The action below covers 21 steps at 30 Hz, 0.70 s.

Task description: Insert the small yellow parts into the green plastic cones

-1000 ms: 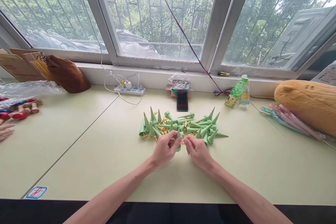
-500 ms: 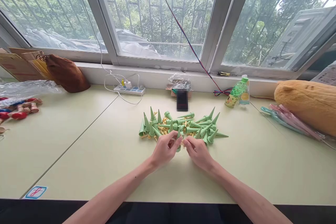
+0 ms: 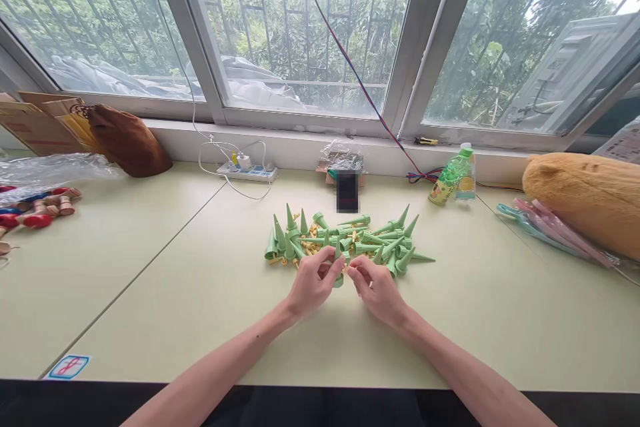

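A heap of green plastic cone spikes (image 3: 380, 237) mixed with small yellow pieces (image 3: 313, 248) lies in the middle of the pale green table (image 3: 200, 280). My left hand (image 3: 313, 283) is closed around one green cone (image 3: 339, 265) at the heap's near edge, its tip pointing up. My right hand (image 3: 377, 287) is just to the right, fingers pinched together close to the cone's base. What the right fingers pinch is too small to make out.
A power strip with white cable (image 3: 247, 170), a blurred dark object (image 3: 347, 191), a green drink bottle (image 3: 450, 180), a brown pouch (image 3: 127, 140), a tan plush (image 3: 585, 197), pink and blue plastic strips (image 3: 545, 227) and red wooden toys (image 3: 35, 207) ring the table.
Another person's hand at the far left edge has withdrawn from view. My two hands have shifted slightly, the fingers of both working at the held cone.
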{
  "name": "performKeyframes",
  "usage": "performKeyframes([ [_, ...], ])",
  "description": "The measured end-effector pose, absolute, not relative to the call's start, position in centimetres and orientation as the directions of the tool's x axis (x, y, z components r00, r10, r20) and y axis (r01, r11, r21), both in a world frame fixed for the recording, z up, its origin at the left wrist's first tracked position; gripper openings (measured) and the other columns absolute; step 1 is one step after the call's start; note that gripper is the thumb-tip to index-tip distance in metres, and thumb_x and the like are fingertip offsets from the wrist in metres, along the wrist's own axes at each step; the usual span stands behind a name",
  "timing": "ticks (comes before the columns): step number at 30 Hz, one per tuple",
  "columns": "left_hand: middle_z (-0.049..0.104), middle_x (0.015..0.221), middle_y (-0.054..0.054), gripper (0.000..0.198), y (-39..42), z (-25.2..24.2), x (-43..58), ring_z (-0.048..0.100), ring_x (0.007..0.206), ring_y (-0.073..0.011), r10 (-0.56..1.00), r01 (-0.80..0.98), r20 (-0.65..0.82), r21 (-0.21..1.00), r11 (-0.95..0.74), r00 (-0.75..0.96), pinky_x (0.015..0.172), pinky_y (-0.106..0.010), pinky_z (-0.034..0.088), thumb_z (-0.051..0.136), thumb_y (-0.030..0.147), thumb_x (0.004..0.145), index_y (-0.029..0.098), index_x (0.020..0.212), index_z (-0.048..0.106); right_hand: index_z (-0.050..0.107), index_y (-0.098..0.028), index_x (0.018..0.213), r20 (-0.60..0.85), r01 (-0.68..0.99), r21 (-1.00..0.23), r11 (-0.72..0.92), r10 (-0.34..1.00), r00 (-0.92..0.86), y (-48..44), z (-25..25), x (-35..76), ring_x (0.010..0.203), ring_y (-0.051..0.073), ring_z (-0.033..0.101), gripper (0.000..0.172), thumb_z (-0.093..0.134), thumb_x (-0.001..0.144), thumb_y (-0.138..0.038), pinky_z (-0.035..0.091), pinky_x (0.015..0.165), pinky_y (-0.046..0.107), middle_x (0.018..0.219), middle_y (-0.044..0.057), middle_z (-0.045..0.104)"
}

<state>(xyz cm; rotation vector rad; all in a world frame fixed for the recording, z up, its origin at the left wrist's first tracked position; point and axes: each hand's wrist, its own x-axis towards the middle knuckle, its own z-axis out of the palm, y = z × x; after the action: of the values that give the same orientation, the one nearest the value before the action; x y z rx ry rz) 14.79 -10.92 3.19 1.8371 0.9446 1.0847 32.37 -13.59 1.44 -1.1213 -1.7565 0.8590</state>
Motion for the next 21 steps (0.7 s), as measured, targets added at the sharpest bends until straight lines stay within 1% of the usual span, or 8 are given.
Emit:
performKeyframes([
  [5, 0.044, 0.066, 0.002, 0.024, -10.9, 2.82, 14.69, 0.03, 0.049, -0.0057, 0.863, 0.227, 0.333, 0.871, -0.436, 0.38, 0.045, -0.021, 0.022, 0.051, 0.037, 0.097, 0.015, 0.088, 0.056, 0.047, -0.02, 0.073, 0.337, 0.357, -0.847, 0.395, 0.917, -0.213, -13.44, 1.23, 32.41, 0.052, 0.011, 0.029, 0.035, 0.043, 0.101, -0.04, 0.025, 0.05, 0.025, 0.059, -0.006, 0.037],
  [10, 0.045, 0.066, 0.002, 0.026, -10.92, 2.89, 14.67, 0.032, 0.05, -0.0063, 0.867, 0.224, 0.321, 0.878, -0.423, 0.382, 0.045, -0.021, 0.024, 0.051, 0.038, 0.097, 0.015, 0.088, 0.057, 0.044, -0.02, 0.069, 0.331, 0.372, -0.845, 0.384, 0.922, -0.201, -13.46, 1.11, 32.45, 0.051, 0.01, 0.027, 0.038, 0.043, 0.101, -0.041, 0.024, 0.049, 0.025, 0.057, -0.006, 0.034],
  [12, 0.048, 0.069, 0.001, 0.026, -10.97, 3.06, 14.72, 0.035, 0.051, -0.0068, 0.874, 0.212, 0.31, 0.889, -0.406, 0.374, 0.046, -0.021, 0.026, 0.051, 0.038, 0.097, 0.015, 0.088, 0.057, 0.047, -0.02, 0.074, 0.311, 0.369, -0.855, 0.365, 0.93, -0.197, -13.51, 1.16, 32.44, 0.05, 0.011, 0.027, 0.035, 0.043, 0.101, -0.042, 0.024, 0.049, 0.025, 0.056, -0.006, 0.034],
  [15, 0.051, 0.071, 0.001, 0.026, -11.0, 3.35, 14.85, 0.037, 0.052, -0.0068, 0.889, 0.174, 0.292, 0.913, -0.369, 0.353, 0.046, -0.02, 0.028, 0.053, 0.039, 0.096, 0.015, 0.086, 0.056, 0.051, -0.02, 0.09, 0.283, 0.347, -0.875, 0.338, 0.938, -0.199, -13.62, 1.38, 32.38, 0.048, 0.011, 0.032, 0.026, 0.044, 0.101, -0.042, 0.026, 0.048, 0.025, 0.055, -0.007, 0.036],
  [17, 0.051, 0.071, 0.001, 0.027, -10.98, 3.52, 14.92, 0.038, 0.053, -0.0067, 0.899, 0.146, 0.286, 0.926, -0.348, 0.331, 0.046, -0.02, 0.029, 0.055, 0.039, 0.095, 0.015, 0.084, 0.055, 0.051, -0.02, 0.098, 0.283, 0.334, -0.879, 0.339, 0.937, -0.206, -13.68, 1.57, 32.33, 0.048, 0.012, 0.036, 0.022, 0.045, 0.1, -0.041, 0.028, 0.049, 0.025, 0.056, -0.007, 0.04],
  [19, 0.051, 0.072, 0.001, 0.027, -10.94, 3.62, 14.95, 0.038, 0.053, -0.0066, 0.906, 0.128, 0.282, 0.933, -0.336, 0.317, 0.046, -0.02, 0.029, 0.056, 0.039, 0.094, 0.015, 0.083, 0.055, 0.05, -0.02, 0.098, 0.286, 0.326, -0.88, 0.345, 0.934, -0.216, -13.7, 1.71, 32.3, 0.049, 0.012, 0.037, 0.021, 0.045, 0.1, -0.04, 0.028, 0.049, 0.025, 0.057, -0.007, 0.041],
  [21, 0.05, 0.072, 0.001, 0.027, -10.9, 3.65, 14.92, 0.038, 0.053, -0.0064, 0.905, 0.12, 0.279, 0.936, -0.331, 0.321, 0.045, -0.02, 0.029, 0.056, 0.039, 0.094, 0.015, 0.084, 0.056, 0.05, -0.021, 0.096, 0.286, 0.325, -0.88, 0.346, 0.933, -0.22, -13.68, 1.76, 32.3, 0.049, 0.012, 0.036, 0.02, 0.044, 0.101, -0.039, 0.027, 0.049, 0.025, 0.057, -0.007, 0.04],
])
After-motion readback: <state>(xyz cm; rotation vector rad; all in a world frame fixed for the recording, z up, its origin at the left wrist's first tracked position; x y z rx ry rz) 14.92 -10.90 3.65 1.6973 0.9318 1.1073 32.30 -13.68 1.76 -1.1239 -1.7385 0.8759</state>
